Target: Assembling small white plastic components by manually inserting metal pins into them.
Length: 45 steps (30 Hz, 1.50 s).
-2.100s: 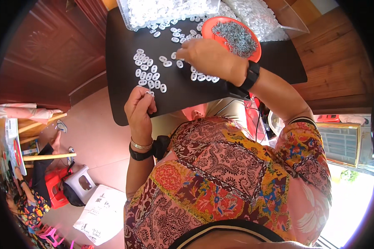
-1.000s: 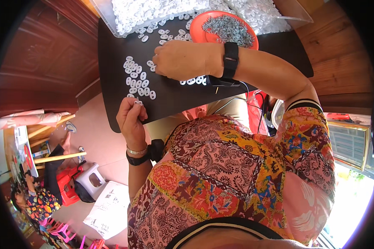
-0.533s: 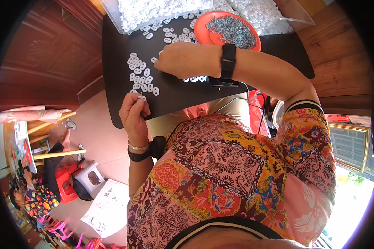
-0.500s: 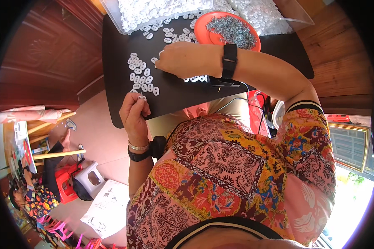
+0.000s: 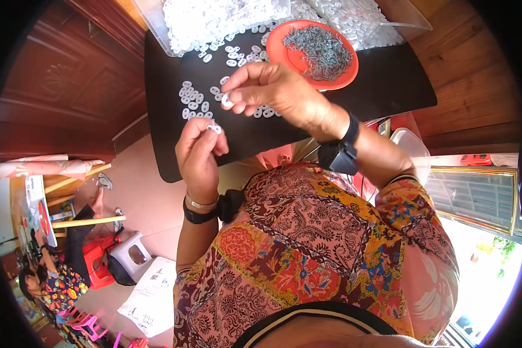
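Two hands are busy over the black tabletop (image 5: 383,87) here, and we're looking straight down at them past our patterned, multicoloured shirt (image 5: 325,249) that fills the lower middle of the frame. Nearest to us, just left of centre, our left hand (image 5: 198,155) has its fingers curled in tight, pinching a small white plastic ring piece (image 5: 214,128) between thumb and forefinger right at the near edge of the black top. That wrist has a dark band and a thin bracelet on it. Slightly further up, around the centre top, our right hand (image 5: 275,93) comes in from the right, black smartwatch (image 5: 338,155) on the wrist. Its fingers are narrowly bunched, and a second small white piece (image 5: 227,101) sits at the fingertips, just above the left hand's one, the two not quite touching. Beyond and around the hands, a loose scatter of white ring pieces (image 5: 192,98) lies on the black surface, upper left of centre. Further back, top centre-right, a round orange plastic plate (image 5: 278,43) holds a heap of small grey metal bits (image 5: 321,49). Farthest away, along the top edge, clear plastic trays (image 5: 156,26) are piled with lots more of the white pieces.
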Each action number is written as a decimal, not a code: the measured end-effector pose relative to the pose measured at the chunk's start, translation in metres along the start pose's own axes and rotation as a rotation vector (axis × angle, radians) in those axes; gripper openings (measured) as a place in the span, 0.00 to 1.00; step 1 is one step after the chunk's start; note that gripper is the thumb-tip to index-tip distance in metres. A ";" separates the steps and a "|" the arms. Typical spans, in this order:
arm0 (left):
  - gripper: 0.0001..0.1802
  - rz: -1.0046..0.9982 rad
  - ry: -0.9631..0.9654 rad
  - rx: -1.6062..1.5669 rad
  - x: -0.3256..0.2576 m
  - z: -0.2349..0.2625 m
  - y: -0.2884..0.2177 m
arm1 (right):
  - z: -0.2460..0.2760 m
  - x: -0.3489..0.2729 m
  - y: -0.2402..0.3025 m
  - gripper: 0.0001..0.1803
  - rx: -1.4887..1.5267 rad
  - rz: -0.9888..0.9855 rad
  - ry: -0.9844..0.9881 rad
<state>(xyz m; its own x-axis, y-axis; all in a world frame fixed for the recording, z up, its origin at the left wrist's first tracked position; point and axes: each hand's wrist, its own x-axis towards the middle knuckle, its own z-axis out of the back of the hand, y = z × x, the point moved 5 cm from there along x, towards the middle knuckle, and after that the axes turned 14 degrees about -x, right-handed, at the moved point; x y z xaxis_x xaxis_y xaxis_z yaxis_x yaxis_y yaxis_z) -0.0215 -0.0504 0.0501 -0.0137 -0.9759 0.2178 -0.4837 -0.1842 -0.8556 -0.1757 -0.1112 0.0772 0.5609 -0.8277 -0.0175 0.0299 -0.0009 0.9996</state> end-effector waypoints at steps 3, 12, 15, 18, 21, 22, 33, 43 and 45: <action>0.09 -0.027 0.032 -0.077 0.008 -0.018 0.001 | -0.010 -0.002 -0.014 0.07 0.016 0.036 -0.070; 0.09 0.006 0.039 -0.118 0.010 -0.027 0.007 | 0.001 -0.008 -0.028 0.06 0.146 0.032 -0.068; 0.09 0.015 0.013 -0.054 0.007 -0.028 0.004 | 0.003 -0.009 -0.035 0.08 0.379 -0.063 -0.048; 0.09 0.026 -0.032 0.037 0.006 -0.029 0.003 | 0.003 -0.009 -0.039 0.09 0.472 -0.080 -0.004; 0.07 0.032 -0.079 0.111 0.003 -0.027 0.005 | 0.004 -0.009 -0.038 0.08 0.445 -0.069 -0.033; 0.07 0.035 -0.094 0.140 0.003 -0.026 0.006 | 0.005 -0.010 -0.036 0.08 0.387 -0.033 -0.052; 0.07 0.045 -0.059 0.368 -0.002 -0.023 0.003 | 0.004 -0.015 -0.027 0.06 0.056 0.141 -0.121; 0.06 0.074 -0.032 0.354 -0.004 -0.018 0.007 | 0.004 -0.018 -0.025 0.06 -0.090 0.185 -0.118; 0.06 0.067 -0.028 0.353 -0.003 -0.018 0.009 | 0.004 -0.019 -0.026 0.06 -0.100 0.192 -0.123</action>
<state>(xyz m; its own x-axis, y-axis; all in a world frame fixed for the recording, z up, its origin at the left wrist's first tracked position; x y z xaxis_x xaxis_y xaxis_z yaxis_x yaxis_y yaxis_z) -0.0418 -0.0471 0.0502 -0.0088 -0.9891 0.1468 -0.1501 -0.1438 -0.9782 -0.1903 -0.0977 0.0520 0.4591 -0.8696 0.1817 0.0175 0.2134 0.9768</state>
